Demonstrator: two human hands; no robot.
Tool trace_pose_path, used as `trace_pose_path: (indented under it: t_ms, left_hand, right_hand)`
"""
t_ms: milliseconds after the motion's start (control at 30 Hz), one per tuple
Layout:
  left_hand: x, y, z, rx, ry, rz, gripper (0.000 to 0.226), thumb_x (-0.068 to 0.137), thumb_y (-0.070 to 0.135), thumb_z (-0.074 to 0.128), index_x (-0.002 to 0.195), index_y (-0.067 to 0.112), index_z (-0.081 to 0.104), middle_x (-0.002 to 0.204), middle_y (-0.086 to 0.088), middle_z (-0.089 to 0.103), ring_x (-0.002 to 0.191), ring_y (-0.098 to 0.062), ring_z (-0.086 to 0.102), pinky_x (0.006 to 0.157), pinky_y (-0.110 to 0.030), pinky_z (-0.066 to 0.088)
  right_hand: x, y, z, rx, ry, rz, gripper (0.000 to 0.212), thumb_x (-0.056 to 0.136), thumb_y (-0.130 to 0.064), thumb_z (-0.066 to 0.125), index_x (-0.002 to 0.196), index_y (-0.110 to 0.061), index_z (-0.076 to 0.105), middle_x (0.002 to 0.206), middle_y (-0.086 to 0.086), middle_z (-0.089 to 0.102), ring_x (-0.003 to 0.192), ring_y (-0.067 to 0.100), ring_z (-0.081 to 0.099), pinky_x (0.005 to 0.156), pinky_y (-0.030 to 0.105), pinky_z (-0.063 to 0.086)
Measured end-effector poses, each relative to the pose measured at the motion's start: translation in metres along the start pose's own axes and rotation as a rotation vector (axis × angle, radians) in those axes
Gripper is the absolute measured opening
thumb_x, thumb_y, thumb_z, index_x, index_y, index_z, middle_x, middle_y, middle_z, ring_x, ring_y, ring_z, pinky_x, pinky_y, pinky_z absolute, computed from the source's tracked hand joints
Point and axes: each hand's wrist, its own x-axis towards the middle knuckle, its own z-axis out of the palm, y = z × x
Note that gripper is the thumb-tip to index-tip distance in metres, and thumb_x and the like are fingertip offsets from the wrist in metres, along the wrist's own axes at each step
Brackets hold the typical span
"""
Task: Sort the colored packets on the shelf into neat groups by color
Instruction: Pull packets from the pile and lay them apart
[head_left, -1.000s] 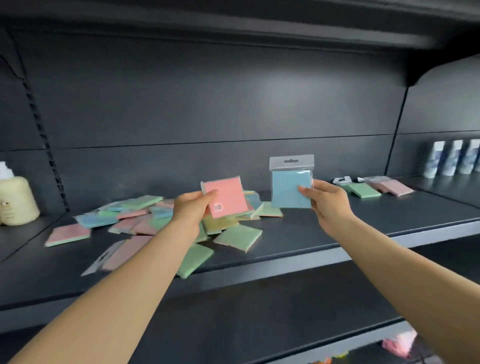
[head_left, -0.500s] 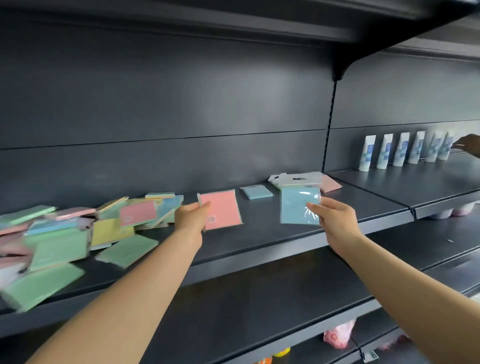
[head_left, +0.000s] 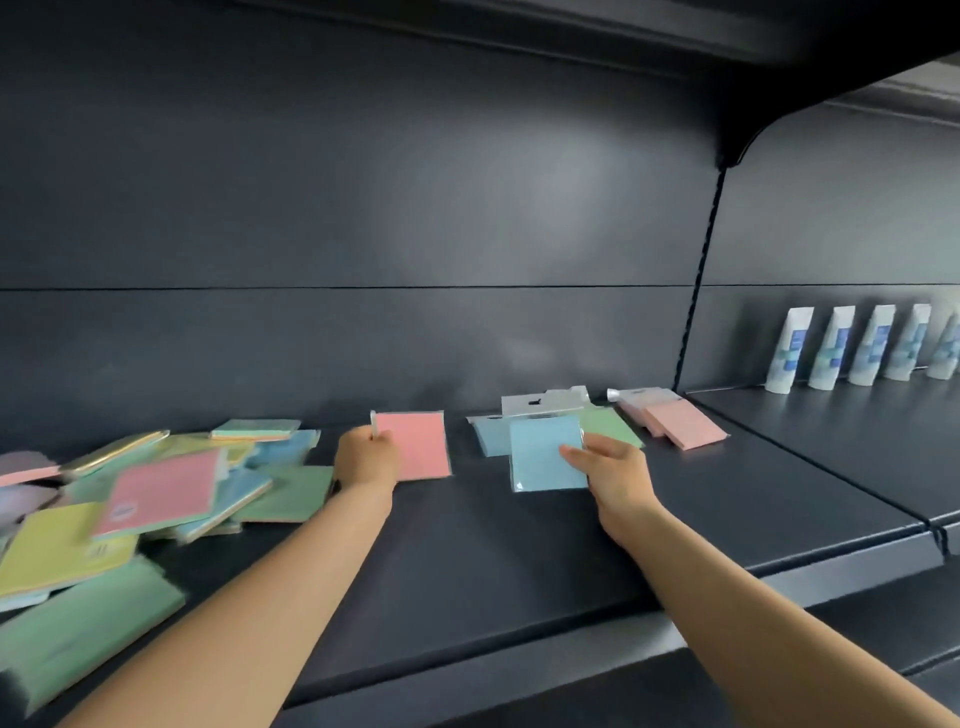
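My left hand (head_left: 365, 457) grips a pink packet (head_left: 420, 446) by its left edge, held above the dark shelf (head_left: 493, 545). My right hand (head_left: 613, 467) pinches a blue packet (head_left: 543, 453) with a grey hang tab, just in front of another blue packet (head_left: 485, 435) lying on the shelf. Behind my right hand lies a green packet (head_left: 613, 425), and further right a small stack of pink packets (head_left: 680, 423). A jumbled heap of mixed packets (head_left: 156, 493) in pink, green, yellow and blue covers the left end of the shelf.
Several white tubes (head_left: 852, 345) stand in a row at the back of the neighbouring shelf section on the right, past an upright post (head_left: 698, 291). A lower shelf edge (head_left: 519, 680) runs beneath my arms. The shelf above (head_left: 779, 31) overhangs the work area.
The view has swung right and closer to the shelf. Both hands have moved forward and down, carrying the pink and blue packets toward the sorted packets at the right.
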Motion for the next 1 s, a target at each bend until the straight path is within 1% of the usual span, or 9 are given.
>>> trace_pose_path:
  t_ms: [233,333,433,500,600,733,800,867,1000]
  left_hand:
    - [0.015,-0.009,0.014,0.101,0.029,0.062,0.031,0.094,0.007,0.034,0.068,-0.002,0.049,0.070,-0.020,0.051,0.069,-0.028,0.041,0.054,-0.033,0.027]
    - [0.010,-0.003,0.017,0.128,0.041,0.066,0.025,0.092,0.002,0.033,0.083,-0.011,0.052,0.113,-0.033,0.054,0.085,-0.043,0.052,0.068,-0.044,0.042]
    - [0.008,-0.003,0.017,0.163,0.018,0.043,0.022,0.090,-0.003,0.033,0.094,-0.018,0.049,0.113,-0.036,0.049,0.097,-0.046,0.052,0.087,-0.050,0.041]
    - [0.007,-0.003,0.016,0.185,0.007,0.062,0.022,0.085,-0.008,0.033,0.066,-0.003,0.040,0.076,-0.020,0.039,0.060,-0.030,0.042,0.063,-0.047,0.041]
    - [0.009,-0.005,0.014,0.242,-0.023,0.074,0.035,0.079,-0.013,0.033,0.060,0.013,0.018,0.069,0.001,0.020,0.054,-0.017,0.014,0.042,-0.024,0.012]
    - [0.003,-0.003,0.011,0.262,-0.026,0.065,0.018,0.082,-0.011,0.036,0.087,-0.012,0.053,0.103,-0.032,0.048,0.067,-0.031,0.043,0.047,-0.028,0.027]
    - [0.000,-0.002,0.008,0.251,-0.049,0.052,0.025,0.084,-0.009,0.037,0.103,-0.017,0.052,0.120,-0.031,0.049,0.094,-0.040,0.054,0.076,-0.031,0.042]
    - [-0.003,-0.002,0.003,0.307,-0.082,0.092,0.015,0.084,-0.004,0.040,0.071,-0.001,0.046,0.086,-0.019,0.046,0.063,-0.025,0.046,0.050,-0.022,0.021]
    - [-0.018,0.011,-0.025,0.542,-0.214,0.225,0.033,0.084,0.010,0.048,0.059,0.015,0.028,0.064,0.000,0.028,0.056,-0.019,0.025,0.049,-0.030,0.014]
  right_hand:
    - [0.039,0.002,0.019,-0.188,-0.071,-0.108,0.021,0.085,-0.006,0.067,0.073,-0.022,0.060,0.066,-0.015,0.060,0.065,0.004,0.055,0.061,0.014,0.039]
    - [0.044,0.005,0.023,-0.312,-0.066,-0.133,0.030,0.084,-0.006,0.066,0.061,-0.023,0.058,0.046,-0.019,0.055,0.055,0.006,0.050,0.048,0.009,0.035]
    - [0.047,0.010,0.024,-0.404,-0.061,-0.143,0.030,0.083,-0.009,0.067,0.058,-0.022,0.057,0.053,-0.013,0.055,0.059,0.012,0.049,0.051,0.017,0.035]
    - [0.045,0.009,0.026,-0.464,-0.050,-0.141,0.023,0.082,-0.011,0.068,0.061,-0.009,0.058,0.057,-0.002,0.050,0.063,0.019,0.043,0.054,0.026,0.032]
    - [0.043,0.008,0.027,-0.527,-0.041,-0.176,0.032,0.081,-0.013,0.069,0.095,0.015,0.061,0.084,0.026,0.062,0.081,0.039,0.055,0.073,0.037,0.048]
    - [0.039,0.005,0.027,-0.597,-0.026,-0.181,0.033,0.083,-0.015,0.069,0.104,0.009,0.063,0.106,0.019,0.066,0.102,0.032,0.060,0.089,0.036,0.047]
    - [0.036,0.003,0.028,-0.626,-0.010,-0.187,0.033,0.083,-0.017,0.069,0.104,0.008,0.063,0.105,0.020,0.066,0.101,0.033,0.060,0.087,0.037,0.047]
    - [0.034,0.002,0.027,-0.691,-0.007,-0.224,0.029,0.083,-0.020,0.067,0.098,0.005,0.064,0.102,0.023,0.064,0.098,0.036,0.058,0.077,0.037,0.047]
    - [0.018,-0.005,0.026,-0.903,-0.084,-0.392,0.026,0.086,-0.028,0.063,0.104,-0.010,0.060,0.108,0.011,0.054,0.107,0.030,0.052,0.082,0.028,0.038]
